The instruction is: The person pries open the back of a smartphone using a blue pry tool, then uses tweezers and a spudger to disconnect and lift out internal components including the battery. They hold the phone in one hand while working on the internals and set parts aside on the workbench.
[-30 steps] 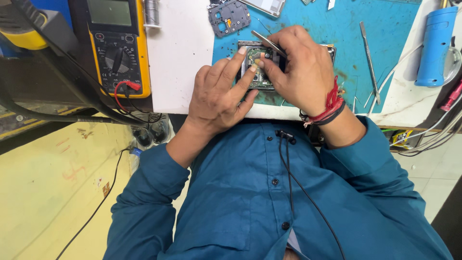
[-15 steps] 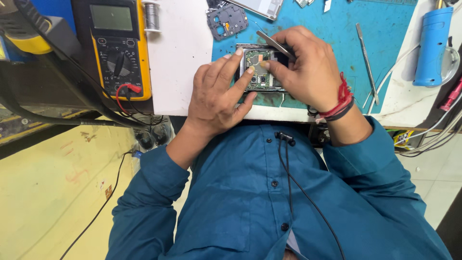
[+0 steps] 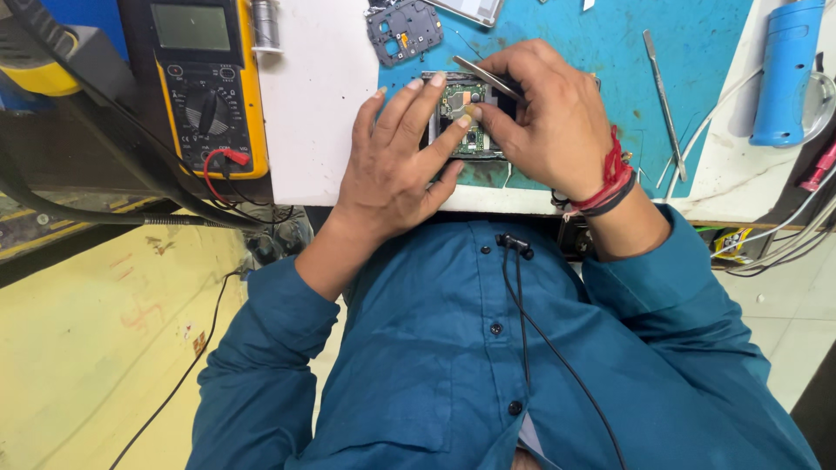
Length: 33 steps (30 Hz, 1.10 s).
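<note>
Little changed in the last second: your left hand (image 3: pixel 396 170) stayed pressed flat on the opened phone (image 3: pixel 466 117) in the upper middle of the frame, on the blue mat (image 3: pixel 697 52) of the bench (image 3: pixel 318 113). Your right hand (image 3: pixel 557 122) kept pinching the tweezers (image 3: pixel 488 77), tips over the circuit board, so the work was still going on.

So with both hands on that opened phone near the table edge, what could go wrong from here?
The tweezers in the right hand sit right over the bare circuit board; a slip could scratch or bridge parts. The opened phone lies close to the table edge, steadied only by the left hand, so it could slide off. The loose dark frame piece nearby could get knocked.
</note>
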{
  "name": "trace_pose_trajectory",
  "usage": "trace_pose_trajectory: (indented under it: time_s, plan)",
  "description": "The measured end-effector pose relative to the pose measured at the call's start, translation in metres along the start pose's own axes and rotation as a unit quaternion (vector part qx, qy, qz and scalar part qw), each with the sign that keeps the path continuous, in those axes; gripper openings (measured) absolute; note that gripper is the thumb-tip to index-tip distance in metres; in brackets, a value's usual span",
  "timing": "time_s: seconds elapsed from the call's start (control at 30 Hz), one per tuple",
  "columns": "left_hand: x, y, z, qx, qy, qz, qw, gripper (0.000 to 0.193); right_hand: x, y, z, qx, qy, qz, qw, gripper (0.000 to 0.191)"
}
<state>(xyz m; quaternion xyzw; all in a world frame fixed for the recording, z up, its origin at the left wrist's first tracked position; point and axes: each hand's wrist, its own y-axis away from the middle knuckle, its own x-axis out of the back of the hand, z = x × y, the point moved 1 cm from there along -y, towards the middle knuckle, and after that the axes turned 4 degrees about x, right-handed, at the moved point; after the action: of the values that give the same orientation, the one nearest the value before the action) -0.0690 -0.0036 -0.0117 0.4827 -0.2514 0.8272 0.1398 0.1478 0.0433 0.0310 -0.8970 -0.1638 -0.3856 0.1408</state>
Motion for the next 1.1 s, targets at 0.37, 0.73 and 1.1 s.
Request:
trace_pose_trajectory:
  time_s: [0.37, 0.73, 1.1]
  plan:
    - [-0.002, -0.001, -0.002, 0.017, 0.036, -0.009, 0.999, 0.045, 0.005, 0.050, -0.018, 0.099, 0.083, -0.031, 0.991, 0.028]
    - [-0.001, -0.002, -0.002, 0.021, 0.031, -0.019, 0.999, 0.042, -0.008, 0.054, -0.014, 0.145, 0.158, -0.081, 0.973, 0.035]
    - [-0.002, -0.002, -0.002, 0.027, 0.037, -0.018, 0.999, 0.040, -0.011, 0.055, -0.011, 0.145, 0.157, -0.091, 0.973, 0.043]
